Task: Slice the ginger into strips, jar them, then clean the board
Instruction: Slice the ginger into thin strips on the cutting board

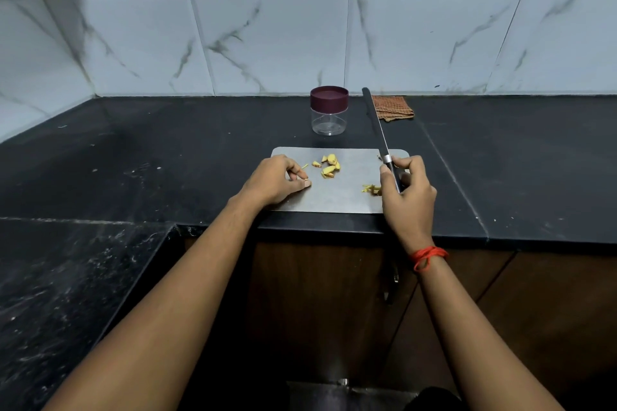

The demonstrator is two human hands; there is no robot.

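A steel cutting board (347,200) lies at the counter's front edge. Several yellow ginger pieces (330,165) sit near its middle, and thin ginger strips (371,189) lie at its right, beside my right hand. My right hand (405,197) grips the black handle of a long knife (375,120), whose blade points up and away toward the wall. My left hand (278,178) rests on the board's left side with fingers curled; whether they pinch a ginger bit I cannot tell. Behind the board stands a clear jar (329,117) with a maroon lid screwed on.
A folded brown checked cloth (394,107) lies against the tiled wall, right of the jar. The black stone counter (167,157) stretches left and right, with a lower slab at the left. Brown cabinet doors (334,294) are below the edge.
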